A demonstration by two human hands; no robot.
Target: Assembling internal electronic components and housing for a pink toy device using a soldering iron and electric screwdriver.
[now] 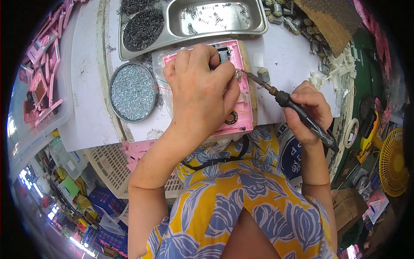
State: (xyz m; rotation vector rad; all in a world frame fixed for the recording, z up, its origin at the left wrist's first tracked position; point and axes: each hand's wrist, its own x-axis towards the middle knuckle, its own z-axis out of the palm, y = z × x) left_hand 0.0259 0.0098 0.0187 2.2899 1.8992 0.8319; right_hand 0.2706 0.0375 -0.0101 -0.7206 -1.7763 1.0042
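A pink plastic casing (248, 103) lies on the table in front of me, with a round dark part (232, 117), a black block (223, 54) and thin wires in it. My left hand (200, 86) is bent over the casing, its fingers closed near the black block; what they pinch is hidden beneath them. Red and green wires stick out on that hand's left side. My right hand (308, 110) grips a soldering iron (297, 108) by its black handle. The iron's tip points left, at a small metal part (238, 74) in the casing beside my left fingertips.
A round dish (112, 100) of small silvery screws stands left of the casing. Behind is a metal tray (172, 39) of springs. Small motors (297, 26) and white plastic parts (340, 67) lie at the right. A clear bin (64, 101) holds pink pieces at the left.
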